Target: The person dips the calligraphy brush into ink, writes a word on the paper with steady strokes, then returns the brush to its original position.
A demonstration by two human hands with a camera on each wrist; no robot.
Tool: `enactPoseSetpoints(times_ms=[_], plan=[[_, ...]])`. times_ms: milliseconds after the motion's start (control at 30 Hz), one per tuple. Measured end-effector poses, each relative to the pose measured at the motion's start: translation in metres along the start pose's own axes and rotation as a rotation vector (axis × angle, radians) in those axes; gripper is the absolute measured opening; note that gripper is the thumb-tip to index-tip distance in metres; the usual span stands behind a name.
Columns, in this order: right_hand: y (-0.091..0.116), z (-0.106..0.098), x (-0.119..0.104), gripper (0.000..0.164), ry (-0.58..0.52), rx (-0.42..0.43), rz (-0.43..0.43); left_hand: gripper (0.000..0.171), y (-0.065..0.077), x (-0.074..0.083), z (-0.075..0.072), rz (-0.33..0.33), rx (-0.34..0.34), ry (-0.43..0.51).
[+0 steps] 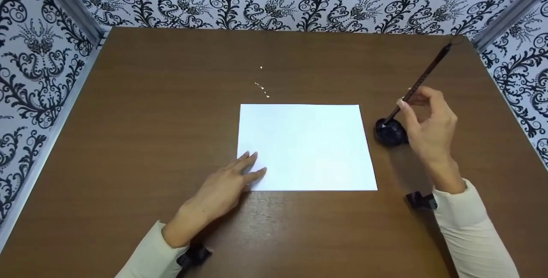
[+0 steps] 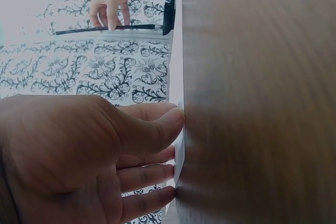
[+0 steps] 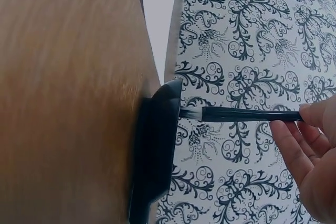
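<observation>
Bristle end of the brush (image 1: 424, 75) partly concealed by the rim of the black dish (image 1: 391, 134); dish contents cannot be made out. White sheet (image 1: 310, 147) has its near-left corner covered by the left hand (image 1: 222, 188) — fingers extended, resting. Right hand (image 1: 434, 126) pinches the brush's handle; dish just beside that hand, between it and the sheet.

This looks like an indoor workspace, home or studio unclear: brown tabletop (image 1: 141, 111), scroll-patterned wallpaper (image 1: 274, 6) on 3 sides.
</observation>
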State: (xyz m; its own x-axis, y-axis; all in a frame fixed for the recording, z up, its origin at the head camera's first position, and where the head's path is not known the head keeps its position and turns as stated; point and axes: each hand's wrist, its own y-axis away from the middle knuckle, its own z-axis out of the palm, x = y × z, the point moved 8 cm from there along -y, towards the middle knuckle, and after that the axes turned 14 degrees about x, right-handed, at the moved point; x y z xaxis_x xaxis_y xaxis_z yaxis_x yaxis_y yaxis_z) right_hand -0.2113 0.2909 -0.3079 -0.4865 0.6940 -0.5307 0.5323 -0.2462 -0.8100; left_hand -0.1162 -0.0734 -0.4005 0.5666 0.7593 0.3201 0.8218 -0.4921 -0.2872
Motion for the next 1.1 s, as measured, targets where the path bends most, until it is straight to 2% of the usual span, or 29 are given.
enactPoseSetpoints(times_ms=[133, 333, 500, 700, 867, 933, 1100], plan=[[-0.006, -0.007, -0.008, 0.026, -0.008, 0.036, 0.001, 0.046, 0.0, 0.0, 0.0, 0.002, 0.008, -0.004], [-0.018, -0.02, -0.035, 0.025, -0.058, 0.105, 0.076, 0.046, 0.0, 0.0, 0.001, 0.003, 0.0, -0.004], [-0.022, -0.016, -0.051, 0.026, -0.143, 0.13, 0.12, 0.046, -0.001, -0.001, 0.001, 0.005, 0.009, 0.0], [-0.024, 0.016, -0.073, 0.027, -0.287, 0.098, 0.095, 0.046, 0.002, -0.003, 0.001, -0.003, 0.01, 0.01], [-0.022, 0.05, -0.089, 0.027, -0.416, 0.04, 0.157, 0.045, 0.001, -0.002, 0.002, -0.001, 0.009, 0.01], [-0.021, 0.061, -0.093, 0.027, -0.446, 0.026, 0.188, 0.044, 0.001, 0.0, 0.002, 0.006, 0.008, 0.008], [-0.018, 0.086, -0.104, 0.029, -0.457, -0.002, 0.163, 0.044, 0.001, 0.0, 0.0, 0.002, -0.002, 0.013]])
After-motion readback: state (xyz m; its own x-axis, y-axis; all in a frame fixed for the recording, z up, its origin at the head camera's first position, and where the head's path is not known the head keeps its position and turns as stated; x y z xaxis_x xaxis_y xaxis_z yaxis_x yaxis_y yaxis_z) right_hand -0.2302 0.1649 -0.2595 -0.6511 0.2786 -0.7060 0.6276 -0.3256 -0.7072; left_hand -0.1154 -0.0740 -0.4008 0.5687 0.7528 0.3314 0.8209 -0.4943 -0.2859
